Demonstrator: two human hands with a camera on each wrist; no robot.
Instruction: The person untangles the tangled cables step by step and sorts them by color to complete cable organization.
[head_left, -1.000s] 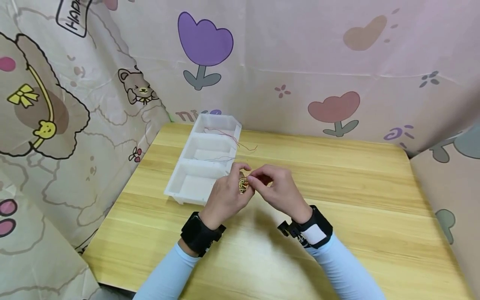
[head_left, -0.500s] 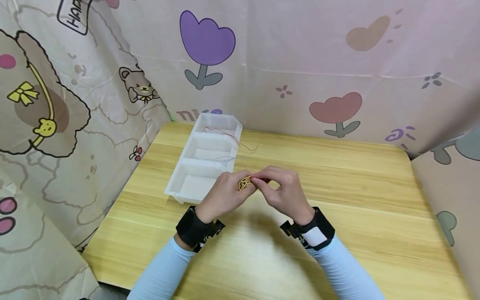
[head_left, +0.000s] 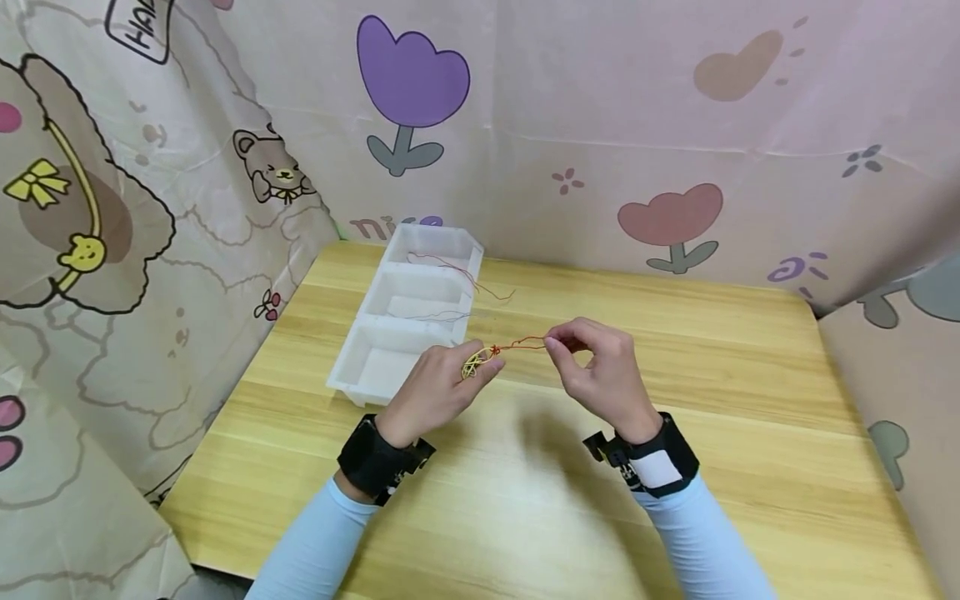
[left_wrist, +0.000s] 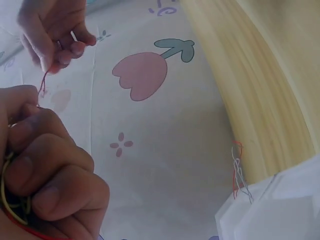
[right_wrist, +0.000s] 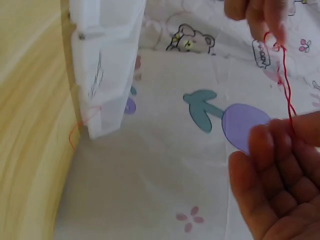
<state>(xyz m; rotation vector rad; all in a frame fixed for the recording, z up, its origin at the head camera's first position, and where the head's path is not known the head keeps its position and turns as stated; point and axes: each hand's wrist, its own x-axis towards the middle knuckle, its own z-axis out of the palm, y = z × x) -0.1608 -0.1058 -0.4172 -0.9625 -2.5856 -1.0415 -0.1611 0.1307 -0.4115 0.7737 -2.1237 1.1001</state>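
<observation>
My left hand (head_left: 431, 387) grips a tangled bundle of thin yellow wire (head_left: 472, 364), partly hidden by the fingers. Red wire (head_left: 522, 343) runs out of the bundle between both hands, bunched or knotted near the left fingertips. To the right, my right hand (head_left: 606, 371) pinches its far end between thumb and forefinger. The right wrist view shows the red wire (right_wrist: 287, 82) as two strands stretched between the hands. In the left wrist view, the curled left fingers (left_wrist: 60, 172) wrap the yellow wire (left_wrist: 6, 187), and some red wire shows below.
A white tray (head_left: 347, 354) with three compartments stands behind the left hand on the wooden table (head_left: 750, 400). Loose red wire (head_left: 491, 293) hangs over its far compartment's edge, and thin grey wire (head_left: 446, 317) crosses the middle one. A printed cloth (head_left: 525, 100) hangs behind.
The right hand has moved right, away from the left, drawing the red wire out between them. The left hand has shifted slightly left, still holding the yellow bundle.
</observation>
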